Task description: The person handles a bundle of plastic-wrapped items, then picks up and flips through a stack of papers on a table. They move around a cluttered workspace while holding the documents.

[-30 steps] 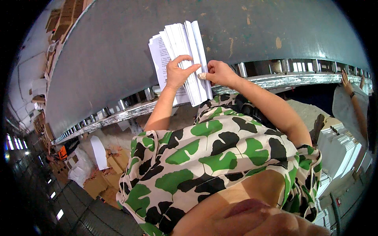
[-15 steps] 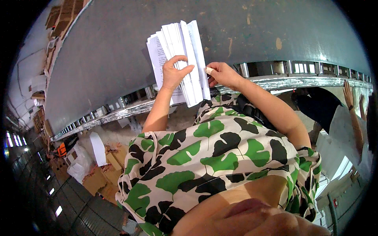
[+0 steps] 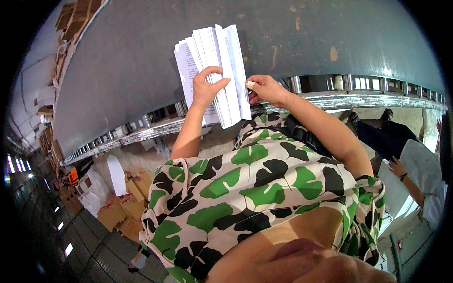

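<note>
A thick booklet of white printed pages (image 3: 204, 45) lies spread at the near edge of the dark grey table, its middle leaves bunched upright in a fan. My left hand (image 3: 206, 89) curls around this bunch, thumb on the right side and fingers over the top. On the booklet's right edge, my right hand (image 3: 265, 89) is closed with its fingertips at the outer leaf; a pale covering wraps one of its digits. The tips of its lower fingers are partly hidden. Printed text shows on the left page, which lies flat.
The grey tabletop (image 3: 306, 37) has brown scuff marks. A worn rail with metal rollers (image 3: 349, 100) runs along its near side. Torn cardboard (image 3: 125, 212) and clear plastic (image 3: 94, 195) lie on the floor at left. Another person's arm (image 3: 410, 186) is at the right.
My hands and the booklet have hardly shifted. At the right, the other person's raised arm has come down and that person's body has moved.
</note>
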A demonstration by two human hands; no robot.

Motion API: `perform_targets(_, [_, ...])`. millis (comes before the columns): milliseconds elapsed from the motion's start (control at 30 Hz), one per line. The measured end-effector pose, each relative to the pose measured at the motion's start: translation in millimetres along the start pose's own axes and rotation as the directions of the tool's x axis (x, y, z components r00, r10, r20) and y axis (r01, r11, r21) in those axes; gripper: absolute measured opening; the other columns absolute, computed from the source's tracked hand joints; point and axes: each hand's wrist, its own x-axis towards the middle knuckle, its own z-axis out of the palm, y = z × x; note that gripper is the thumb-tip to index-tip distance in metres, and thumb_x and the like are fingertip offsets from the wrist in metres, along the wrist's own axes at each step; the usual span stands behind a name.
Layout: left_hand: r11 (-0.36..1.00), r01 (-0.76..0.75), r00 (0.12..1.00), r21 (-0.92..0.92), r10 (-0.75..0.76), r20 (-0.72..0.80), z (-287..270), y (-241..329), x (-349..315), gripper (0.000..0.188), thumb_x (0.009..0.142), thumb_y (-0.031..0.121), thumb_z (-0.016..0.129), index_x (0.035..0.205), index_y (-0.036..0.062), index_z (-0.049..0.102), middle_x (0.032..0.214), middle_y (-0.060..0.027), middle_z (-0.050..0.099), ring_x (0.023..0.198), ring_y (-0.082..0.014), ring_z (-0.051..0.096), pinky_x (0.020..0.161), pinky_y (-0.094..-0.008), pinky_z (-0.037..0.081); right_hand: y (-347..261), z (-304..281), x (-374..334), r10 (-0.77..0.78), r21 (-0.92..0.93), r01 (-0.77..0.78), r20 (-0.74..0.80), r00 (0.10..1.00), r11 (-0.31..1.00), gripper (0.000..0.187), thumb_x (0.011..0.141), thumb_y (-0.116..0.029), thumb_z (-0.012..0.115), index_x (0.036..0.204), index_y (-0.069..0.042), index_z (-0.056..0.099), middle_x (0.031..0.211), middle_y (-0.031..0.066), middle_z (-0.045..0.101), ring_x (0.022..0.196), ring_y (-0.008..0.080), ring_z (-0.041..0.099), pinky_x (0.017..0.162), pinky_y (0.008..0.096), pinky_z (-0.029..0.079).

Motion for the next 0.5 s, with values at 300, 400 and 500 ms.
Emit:
perform_targets(300, [0.999, 0.03, 1.0, 0.025, -0.03, 0.008, -1.8, -1.8, -3.4, 0.022, 0.063, 0.012, 0.074, 0.082, 0.0047, 0.064, 0.08, -0.0036, 0.064, 0.078, -0.0131, 0.059, 0.074, -0.0267, 0.046, 6.4, 0.4, 2.3, 0.055, 0.077, -0.057, 0.027, 0.998, 0.995, 0.023, 0.092, -0.021, 0.048, 0.102, -0.001, 0.055, 0.086, 0.006, 0.06, 0.072, 0.0149, 0.06, 0.063, 0.0295, 0.053])
perform_targets(400, [0.986, 0.023, 0.999, 0.166, -0.029, 0.031, 1.7, 3.1, -1.1, 0.025, 0.063, 0.017, 0.075, 0.083, 0.0053, 0.065, 0.081, -0.007, 0.065, 0.08, -0.0178, 0.061, 0.075, -0.0296, 0.046, 6.9, -2.9, -0.7, 0.009, -0.066, -0.01, -0.021, 1.0, 0.998, 0.032, 0.092, -0.029, 0.047, 0.103, 0.0, 0.053, 0.091, 0.0109, 0.06, 0.076, 0.0195, 0.06, 0.064, 0.0316, 0.052])
perform_targets(500, [0.965, 0.015, 0.999, 0.263, -0.024, 0.031, -5.8, 4.4, -5.1, 0.029, 0.061, 0.021, 0.076, 0.085, 0.0074, 0.067, 0.084, -0.0104, 0.066, 0.083, -0.0244, 0.063, 0.078, -0.0343, 0.047, -19.3, 10.7, -9.5, 0.074, -0.463, 0.001, 0.144, 0.987, 0.887, 0.048, 0.085, -0.038, 0.055, 0.115, -0.001, 0.045, 0.093, 0.0107, 0.055, 0.078, 0.0189, 0.057, 0.064, 0.0322, 0.051])
